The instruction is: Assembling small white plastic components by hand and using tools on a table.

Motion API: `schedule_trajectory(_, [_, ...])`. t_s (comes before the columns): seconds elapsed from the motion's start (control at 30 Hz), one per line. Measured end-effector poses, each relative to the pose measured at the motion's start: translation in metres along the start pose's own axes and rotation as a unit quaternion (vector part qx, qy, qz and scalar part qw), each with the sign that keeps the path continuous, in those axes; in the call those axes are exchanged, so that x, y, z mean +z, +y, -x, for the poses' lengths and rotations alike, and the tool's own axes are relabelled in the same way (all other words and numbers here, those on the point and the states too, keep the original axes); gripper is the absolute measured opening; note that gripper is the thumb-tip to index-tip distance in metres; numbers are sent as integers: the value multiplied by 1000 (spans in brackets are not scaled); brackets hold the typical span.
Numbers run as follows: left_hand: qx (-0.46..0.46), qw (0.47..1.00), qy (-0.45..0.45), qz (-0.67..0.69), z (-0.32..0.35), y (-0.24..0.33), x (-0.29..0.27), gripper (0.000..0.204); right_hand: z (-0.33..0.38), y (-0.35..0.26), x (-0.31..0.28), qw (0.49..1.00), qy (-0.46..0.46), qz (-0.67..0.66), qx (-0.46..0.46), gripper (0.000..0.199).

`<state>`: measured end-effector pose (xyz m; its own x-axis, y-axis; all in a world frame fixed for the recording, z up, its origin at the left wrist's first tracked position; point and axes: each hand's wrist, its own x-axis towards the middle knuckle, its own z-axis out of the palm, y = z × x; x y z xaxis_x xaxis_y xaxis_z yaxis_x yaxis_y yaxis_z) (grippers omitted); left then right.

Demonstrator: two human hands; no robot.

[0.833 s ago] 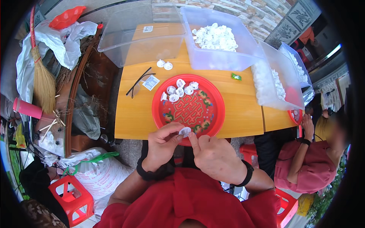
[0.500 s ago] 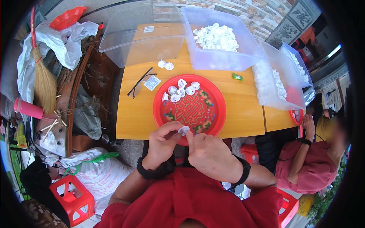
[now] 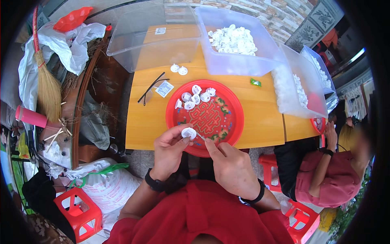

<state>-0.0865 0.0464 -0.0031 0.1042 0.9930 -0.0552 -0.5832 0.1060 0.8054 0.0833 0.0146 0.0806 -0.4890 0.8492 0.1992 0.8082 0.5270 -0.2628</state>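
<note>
Over the near edge of a round red tray [image 3: 240, 118], my left hand [image 3: 167, 151] pinches a small white round plastic piece [image 3: 188, 132] between thumb and fingers. Close to its right, my right hand [image 3: 235, 170] is closed, with a thin, shiny sliver [image 3: 200, 137] showing at its fingertips and pointing at the piece. What that sliver is, I cannot make out. Several similar white plastic pieces [image 3: 196, 99] lie together in the tray's far left part. On the table [image 3: 260, 122], beyond the tray, sit two more white pieces [image 3: 178, 69].
Eyeglasses [image 3: 152, 88] and a printed card [image 3: 164, 88] lie left of the tray, a green packet [image 3: 255, 82] to its right. Behind stand a clear bin [image 3: 138, 57] and a bin of white pieces [image 3: 243, 67]. A co-worker [image 3: 325, 175] sits at right.
My hands have drawn apart slightly. The white piece has moved left and up in my left hand, its round face now showing. The thin sliver has come into sight at my right fingertips.
</note>
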Motion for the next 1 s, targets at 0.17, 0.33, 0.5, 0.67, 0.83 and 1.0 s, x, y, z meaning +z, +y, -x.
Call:
schedule_trajectory(0.17, [15, 1000, 8, -19, 1, -3, 0, 30, 1, 1, 0, 1000, 29, -3, -9, 49])
schedule_trajectory(0.33, [29, 998, 20, -43, 2, -4, 2, 30, 2, -2, -3, 999, 35, -10, -2, 48])
schedule_trajectory(0.5, [31, 995, 27, -86, 5, -2, 9, 32, 0, -2, 1, 1000, 18, -8, -13, 50])
schedule_trajectory(0.67, [52, 994, 11, -93, 5, -7, 9, 31, 0, -1, 1, 1000, 6, 16, -20, 50])
schedule_trajectory(0.83, [55, 991, -14, -120, 6, -8, 9, 32, -2, -2, 0, 998, -1, 45, -36, 49])
schedule_trajectory(1.0, [110, 974, -15, -195, 4, -14, 8, 30, -12, -6, -3, 992, -60, 94, -57, 46])
